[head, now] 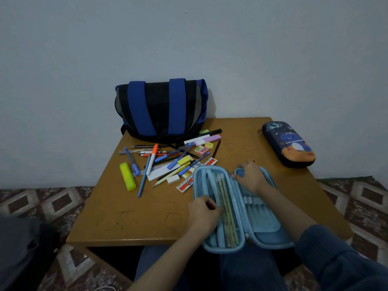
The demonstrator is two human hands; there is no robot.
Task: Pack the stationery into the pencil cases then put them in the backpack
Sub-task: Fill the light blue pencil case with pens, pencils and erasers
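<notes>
Open blue pencil case point(266, 225) — pencils point(227, 208) tucked inside.

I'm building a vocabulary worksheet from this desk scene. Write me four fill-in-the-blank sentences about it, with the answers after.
1. The light blue pencil case lies ____ at the near edge of the table.
2. Its pencils sit behind a ____ pocket.
3. The highlighter left of the pile is ____.
4. The backpack stands at the far edge, by the ____.
Answers: open; mesh; yellow; wall.
</notes>
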